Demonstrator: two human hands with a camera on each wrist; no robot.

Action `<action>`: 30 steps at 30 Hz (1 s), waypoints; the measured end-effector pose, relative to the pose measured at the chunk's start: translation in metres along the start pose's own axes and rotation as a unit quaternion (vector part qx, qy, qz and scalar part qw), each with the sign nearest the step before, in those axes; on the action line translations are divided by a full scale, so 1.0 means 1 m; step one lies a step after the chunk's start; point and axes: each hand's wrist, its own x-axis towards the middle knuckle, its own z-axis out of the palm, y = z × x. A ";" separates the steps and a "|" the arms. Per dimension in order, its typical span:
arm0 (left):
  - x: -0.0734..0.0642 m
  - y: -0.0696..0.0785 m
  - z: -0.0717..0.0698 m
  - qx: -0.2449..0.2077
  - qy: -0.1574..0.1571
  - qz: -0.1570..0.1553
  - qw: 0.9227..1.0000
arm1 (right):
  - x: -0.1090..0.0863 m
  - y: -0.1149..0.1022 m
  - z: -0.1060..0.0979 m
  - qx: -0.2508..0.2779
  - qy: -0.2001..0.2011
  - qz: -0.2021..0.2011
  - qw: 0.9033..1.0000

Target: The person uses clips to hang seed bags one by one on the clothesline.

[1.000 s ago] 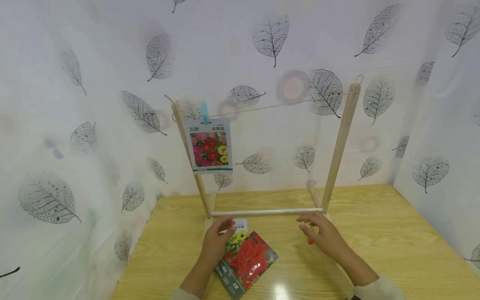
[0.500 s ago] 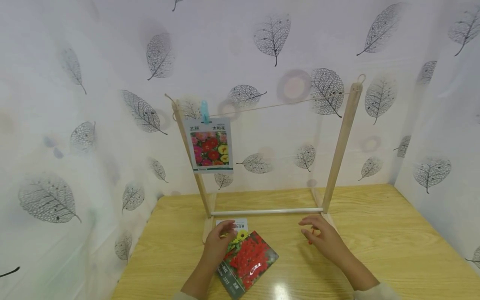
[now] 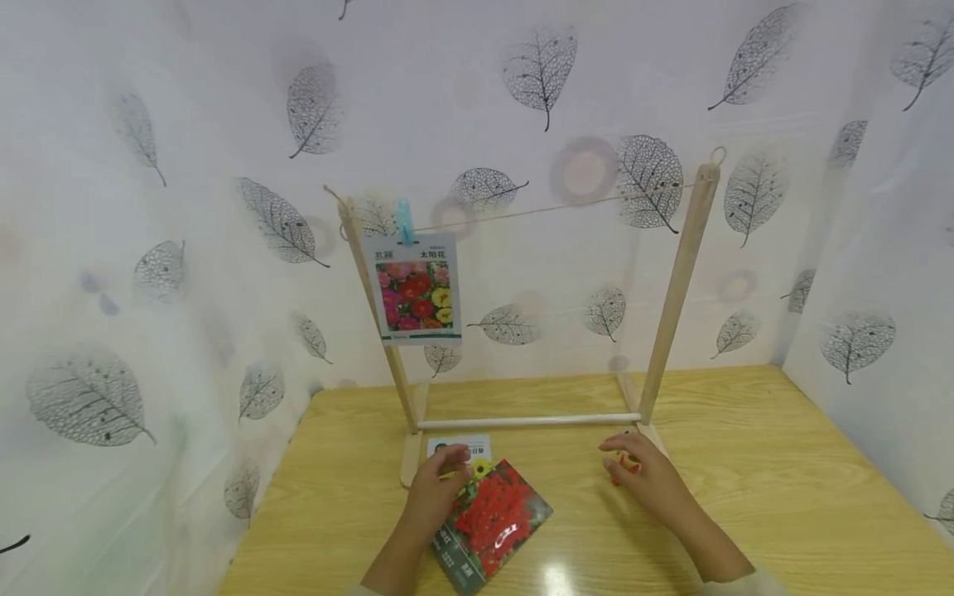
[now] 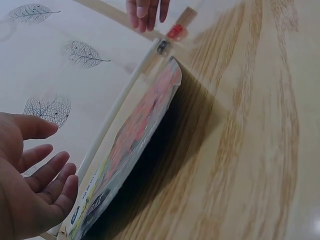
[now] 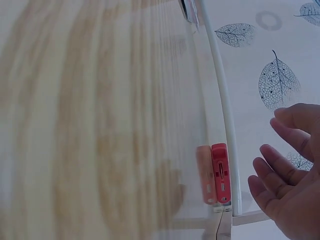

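Note:
In the head view my left hand [image 3: 435, 488] hovers over the seed packets with loosely bent fingers and nothing in them. Beneath it lies a packet with red flowers [image 3: 498, 517], partly covering a packet with yellow flowers [image 3: 480, 447]. The red one's edge stands off the tabletop in the left wrist view. My right hand [image 3: 647, 472], also holding nothing, is poised near the rack's right foot. Below its fingers a red clothespin [image 5: 221, 172] lies on the table, half hidden in the head view. Another seed packet [image 3: 414, 290] hangs from the string under a blue clothespin [image 3: 404, 222].
A wooden rack with a left post [image 3: 376, 306], a right post [image 3: 680, 294] and a white lower bar [image 3: 529, 421] stands on the wood-grain table [image 3: 782, 488]. A thin string [image 3: 551, 210] joins the post tops. Leaf-printed curtain [image 3: 522, 99] surrounds the back and sides.
Both hands have drifted slightly right and toward the person, showing more of the yellow-flower packet's white top and the red clothespin. The hanging packet stays in place.

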 end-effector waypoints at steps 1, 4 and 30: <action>0.000 -0.001 0.000 0.001 0.001 0.000 1.000 | 0.000 0.000 0.000 0.004 -0.001 0.005 1.000; 0.001 -0.002 0.000 0.003 0.000 -0.001 1.000 | 0.000 0.001 0.000 0.025 -0.004 0.025 0.999; -0.003 -0.002 -0.008 0.220 -0.066 0.015 0.973 | 0.000 0.015 -0.020 0.041 -0.056 0.140 0.988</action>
